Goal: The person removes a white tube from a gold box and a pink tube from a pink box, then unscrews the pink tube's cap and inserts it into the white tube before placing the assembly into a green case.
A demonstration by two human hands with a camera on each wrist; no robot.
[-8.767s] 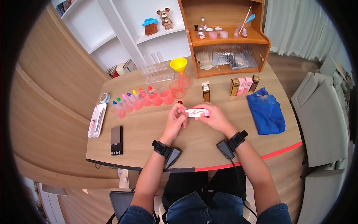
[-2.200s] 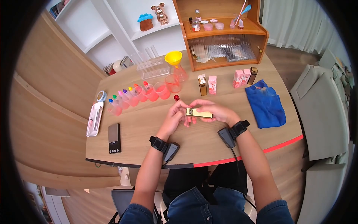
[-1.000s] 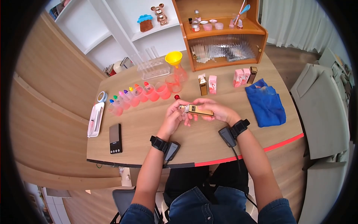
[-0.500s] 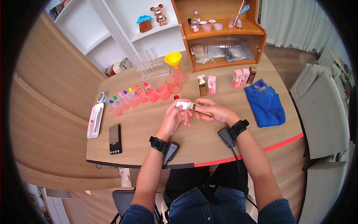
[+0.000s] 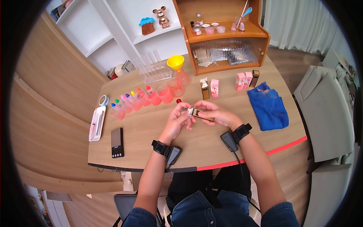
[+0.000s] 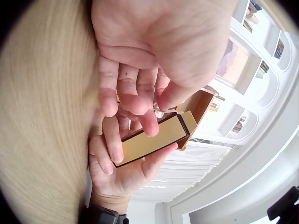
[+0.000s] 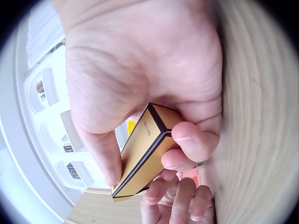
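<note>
Gold box point(image 5: 202, 114), slim with dark edges, lies sideways above the table, end flap open at left.

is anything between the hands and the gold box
Nothing visible. The right hand grips the gold box directly, thumb and fingers on its long sides, and the left hand has its fingertips at the box's open flap end. Both hands touch it bare.

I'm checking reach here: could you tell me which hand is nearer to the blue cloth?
Right. The right hand grips the gold box just left of the blue cloth; the left hand is farther left.
</note>
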